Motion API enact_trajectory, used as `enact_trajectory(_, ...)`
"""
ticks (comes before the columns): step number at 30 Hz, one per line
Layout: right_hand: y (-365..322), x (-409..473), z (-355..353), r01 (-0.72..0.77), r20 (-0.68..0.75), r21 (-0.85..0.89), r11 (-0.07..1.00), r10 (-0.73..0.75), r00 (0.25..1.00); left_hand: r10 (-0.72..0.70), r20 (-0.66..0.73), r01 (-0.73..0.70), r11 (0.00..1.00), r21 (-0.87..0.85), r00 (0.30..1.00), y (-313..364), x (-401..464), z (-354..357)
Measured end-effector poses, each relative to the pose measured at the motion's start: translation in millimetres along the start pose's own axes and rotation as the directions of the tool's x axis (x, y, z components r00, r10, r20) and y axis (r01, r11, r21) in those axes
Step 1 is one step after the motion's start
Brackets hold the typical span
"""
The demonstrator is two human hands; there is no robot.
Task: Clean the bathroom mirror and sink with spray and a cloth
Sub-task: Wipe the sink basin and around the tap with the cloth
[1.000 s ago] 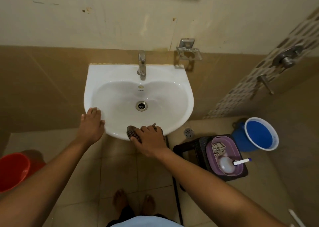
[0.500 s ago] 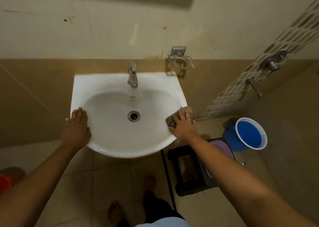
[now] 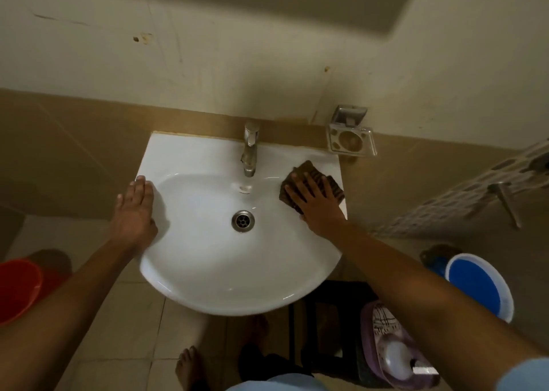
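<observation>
A white wall-hung sink (image 3: 208, 271) fills the middle of the head view, with a steel tap (image 3: 249, 150) at the back and a drain (image 3: 243, 220) in the bowl. My right hand (image 3: 316, 203) presses a dark brown cloth (image 3: 309, 170) flat against the sink's back right rim, fingers spread straight. My left hand (image 3: 135, 212) rests flat on the left rim, fingers straight. A white spray bottle (image 3: 396, 358) lies in a purple basket (image 3: 368, 322) at lower right. The mirror's lower edge (image 3: 267, 1) shows as a dark blur at the top.
An empty soap dish (image 3: 350, 141) hangs on the wall right of the tap. A blue bucket (image 3: 478, 286) stands on the floor at right, a red bucket (image 3: 17, 289) at left. A black stool (image 3: 326, 331) carries the basket. My bare feet (image 3: 190, 370) stand below the sink.
My right hand has slid the cloth from the front rim along the right side up to the back right corner. My left hand moved back along the left rim.
</observation>
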State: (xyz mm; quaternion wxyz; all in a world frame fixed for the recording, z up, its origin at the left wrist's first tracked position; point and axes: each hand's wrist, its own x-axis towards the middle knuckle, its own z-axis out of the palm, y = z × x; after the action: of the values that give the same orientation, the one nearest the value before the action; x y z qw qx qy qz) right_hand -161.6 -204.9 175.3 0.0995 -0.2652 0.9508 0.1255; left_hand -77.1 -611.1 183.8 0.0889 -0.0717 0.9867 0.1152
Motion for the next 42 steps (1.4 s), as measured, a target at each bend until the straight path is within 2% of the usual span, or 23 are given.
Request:
enact_trajectory(4, -26.2, 30.3, -0.4, 0.206, -0.156, -0.125, 0.970, -0.225, 0.962, -0.044, -0.005, 0.043, 0.998, -0.034, 0.999, 2.8, 1.6, 3.8)
enact_trajectory(9, -18.5, 36.8, 10.8, 0.276, -0.084, -0.235, 0.932, -0.303, 0.949, -0.056, -0.021, 0.056, 0.998, -0.028, 0.998, 4.4, 1.8, 6.0)
enact_trajectory(12, -1.2, 22.5, 24.3, 0.316, 0.047, -0.199, 0.928, -0.313, 0.949, -0.064, -0.014, 0.064, 0.998, -0.008, 0.998, 5.3, 1.2, 6.0)
enact_trajectory(16, -19.0, -4.9, 35.3, 0.129, 0.127, 0.019, 0.991, -0.130, 0.983, -0.060, -0.032, 0.059, 0.998, -0.017, 0.998, 6.7, 0.0, 6.3)
enact_trajectory(20, -46.5, -25.3, 39.4, -0.005, 0.206, 0.110, 0.994, -0.017, 0.978, -0.014, -0.031, 0.014, 1.000, 0.005, 0.999, 4.1, 0.7, 5.6)
enact_trajectory(26, -102.8, -53.0, 29.3, -0.155, 0.459, 0.255, 0.954, 0.021, 0.888, 0.059, -0.003, -0.059, 0.998, 0.006, 0.998, -5.8, 4.0, 2.7)
enact_trajectory(29, -149.4, -53.2, 17.1, -0.230, 0.534, 0.356, 0.906, 0.005, 0.846, 0.100, 0.013, -0.101, 0.995, 0.017, 0.995, -14.2, 4.0, -0.3)
enact_trajectory(35, -235.0, -21.4, -5.0, -0.300, 0.512, 0.558, 0.773, -0.037, 0.858, 0.190, 0.037, -0.191, 0.981, 0.021, 0.981, -25.6, 3.2, -4.8)
enact_trajectory(42, -308.9, 51.5, -34.8, -0.355, 0.376, 0.764, 0.538, 0.075, 0.923, 0.236, 0.025, -0.235, 0.972, -0.026, 0.971, -31.7, 3.7, -5.8)
